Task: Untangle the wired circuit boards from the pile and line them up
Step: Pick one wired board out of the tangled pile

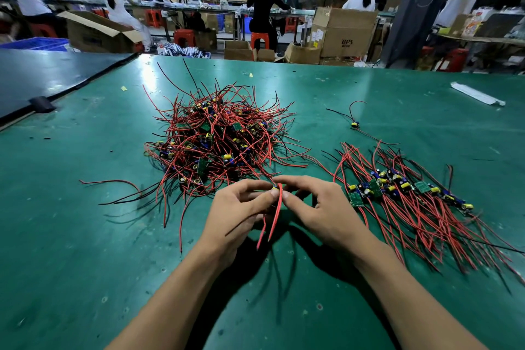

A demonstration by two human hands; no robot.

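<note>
A tangled pile of small circuit boards (pixel 216 139) with red and black wires lies in the middle of the green table (pixel 85 221). To the right, a row of sorted boards (pixel 397 187) lies side by side, their wires trailing toward me. My left hand (pixel 238 213) and my right hand (pixel 321 207) meet just in front of the pile. Both pinch one small board (pixel 275 188) between their fingertips, and its red wires (pixel 272 219) hang down between my hands.
A single wired board (pixel 354 124) lies alone beyond the sorted row. A white strip (pixel 477 96) lies at the far right. A dark mat (pixel 42 79) covers the far left corner. Beyond the table are cardboard boxes, red stools and people at benches.
</note>
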